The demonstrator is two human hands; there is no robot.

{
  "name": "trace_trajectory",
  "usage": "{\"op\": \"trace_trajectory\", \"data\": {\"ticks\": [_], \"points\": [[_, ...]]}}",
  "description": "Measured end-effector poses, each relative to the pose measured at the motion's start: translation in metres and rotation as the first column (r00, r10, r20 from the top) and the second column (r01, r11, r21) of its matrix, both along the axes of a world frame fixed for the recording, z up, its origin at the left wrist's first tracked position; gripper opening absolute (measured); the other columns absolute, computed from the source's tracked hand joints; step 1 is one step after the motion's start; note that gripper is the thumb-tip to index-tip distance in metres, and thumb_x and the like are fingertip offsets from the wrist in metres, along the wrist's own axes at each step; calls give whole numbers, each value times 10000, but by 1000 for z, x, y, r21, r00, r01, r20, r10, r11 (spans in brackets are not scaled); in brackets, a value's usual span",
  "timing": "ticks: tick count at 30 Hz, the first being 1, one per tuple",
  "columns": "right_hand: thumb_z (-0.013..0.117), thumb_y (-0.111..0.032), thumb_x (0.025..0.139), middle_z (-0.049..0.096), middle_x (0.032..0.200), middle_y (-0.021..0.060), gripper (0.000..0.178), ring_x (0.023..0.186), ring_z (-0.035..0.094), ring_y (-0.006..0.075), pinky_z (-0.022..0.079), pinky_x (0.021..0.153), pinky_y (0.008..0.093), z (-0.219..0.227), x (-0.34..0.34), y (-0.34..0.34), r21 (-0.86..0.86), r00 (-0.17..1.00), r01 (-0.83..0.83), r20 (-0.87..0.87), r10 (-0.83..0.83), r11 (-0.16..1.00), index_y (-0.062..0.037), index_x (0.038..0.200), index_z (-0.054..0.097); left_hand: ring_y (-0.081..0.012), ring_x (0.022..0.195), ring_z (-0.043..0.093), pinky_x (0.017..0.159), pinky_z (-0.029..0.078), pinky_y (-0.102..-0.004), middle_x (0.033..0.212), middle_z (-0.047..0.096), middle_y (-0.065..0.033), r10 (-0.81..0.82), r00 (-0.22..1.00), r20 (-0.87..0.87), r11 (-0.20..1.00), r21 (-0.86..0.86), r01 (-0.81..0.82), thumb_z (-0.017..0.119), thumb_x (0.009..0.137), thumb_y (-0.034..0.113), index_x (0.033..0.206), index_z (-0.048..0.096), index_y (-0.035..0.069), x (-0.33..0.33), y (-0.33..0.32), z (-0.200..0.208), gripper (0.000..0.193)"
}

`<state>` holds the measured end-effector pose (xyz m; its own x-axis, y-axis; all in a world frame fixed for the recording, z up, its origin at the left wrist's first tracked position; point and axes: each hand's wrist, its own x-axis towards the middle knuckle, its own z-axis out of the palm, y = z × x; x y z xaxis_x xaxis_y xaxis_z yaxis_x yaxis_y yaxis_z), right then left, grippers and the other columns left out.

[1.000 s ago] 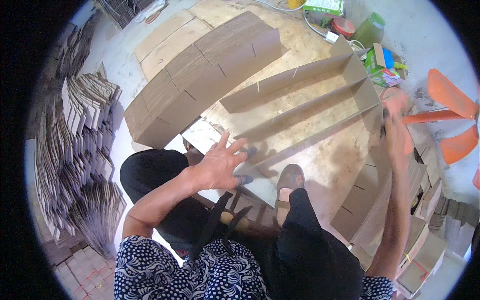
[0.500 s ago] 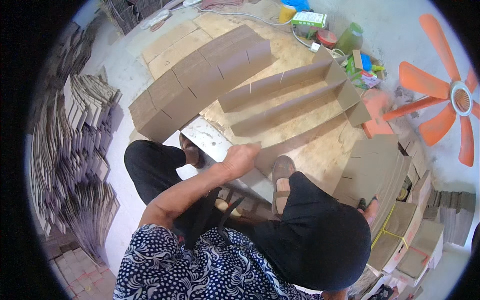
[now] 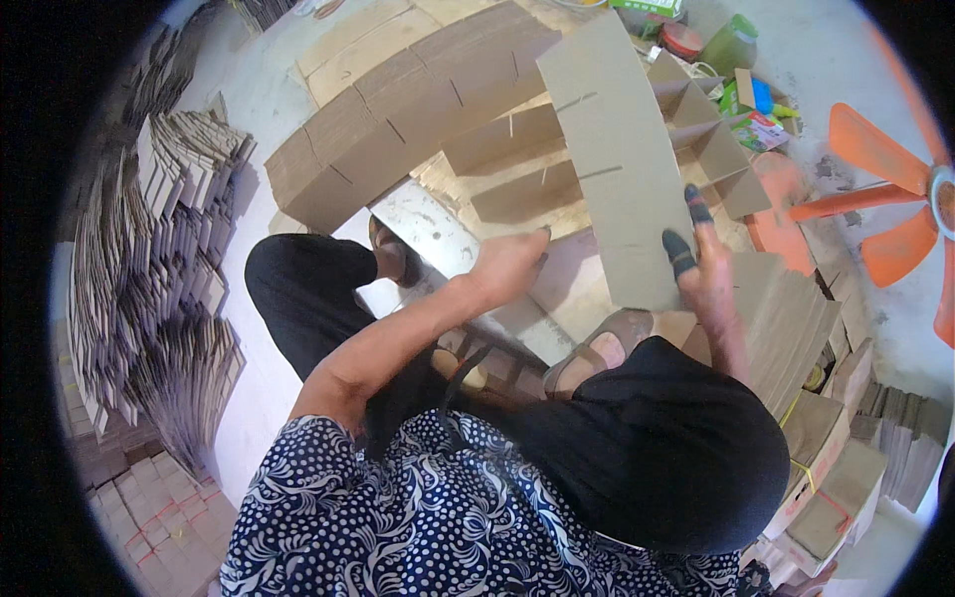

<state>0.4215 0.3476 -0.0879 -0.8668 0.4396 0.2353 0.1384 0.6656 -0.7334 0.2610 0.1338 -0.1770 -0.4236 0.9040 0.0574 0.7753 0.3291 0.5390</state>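
Observation:
My right hand (image 3: 708, 274), with dark covers on its thumb and a finger, grips the right edge of a slotted cardboard panel (image 3: 619, 169). The panel is held up slantwise over a partly joined cardboard divider (image 3: 527, 194), whose long strips stand on edge and cross other strips at the right. My left hand (image 3: 509, 267) is closed at the left end of the divider's nearest strip (image 3: 575, 261). The raised panel hides the divider's middle.
A long row of stacked slotted panels (image 3: 398, 114) stands beyond my left hand. More panels (image 3: 781, 303) are stacked by my right knee. An orange fan (image 3: 875, 204) is at the right. Piles of cardboard (image 3: 179, 259) fill the left side. My feet flank a pale board (image 3: 438, 234).
My right hand has lifted a slotted panel from the stack at the right and brought it over the divider. My left hand keeps its hold; the view has shifted slightly.

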Motion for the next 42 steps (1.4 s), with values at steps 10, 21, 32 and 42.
{"op": "trace_trajectory", "data": {"ticks": [10,21,32,42], "points": [[566,-33,880,560,1238,204,505,1115,567,230,444,908,320,-11,-31,7,-9,990,-99,97,99,995,11,1352,390,-401,624,606,550,477,-485,652,589,-220,7,1000,-2,1000,-25,-7,556,740,39,828,477,24,-4,9,-10,118],[561,60,786,586,929,289,543,854,614,409,492,701,397,-21,-44,0,89,996,-94,7,94,992,-79,1302,466,-402,631,607,542,473,-488,639,583,-214,-21,1000,4,1000,-1,21,558,720,28,841,515,32,-4,9,-8,128],[573,70,724,593,806,273,578,754,606,422,484,623,437,-54,-44,-21,101,982,-186,61,180,977,-24,1282,455,-386,750,629,626,502,-475,797,623,-227,-49,991,127,996,-67,58,551,712,5,1006,547,24,-5,6,0,294],[555,92,605,614,799,236,463,761,608,409,499,647,446,-40,-43,-29,4,976,-141,168,138,990,-7,1058,540,-439,1287,303,1054,296,-515,1309,405,-226,406,864,-298,912,195,-362,664,699,44,1055,511,-35,-124,30,26,396]]}}
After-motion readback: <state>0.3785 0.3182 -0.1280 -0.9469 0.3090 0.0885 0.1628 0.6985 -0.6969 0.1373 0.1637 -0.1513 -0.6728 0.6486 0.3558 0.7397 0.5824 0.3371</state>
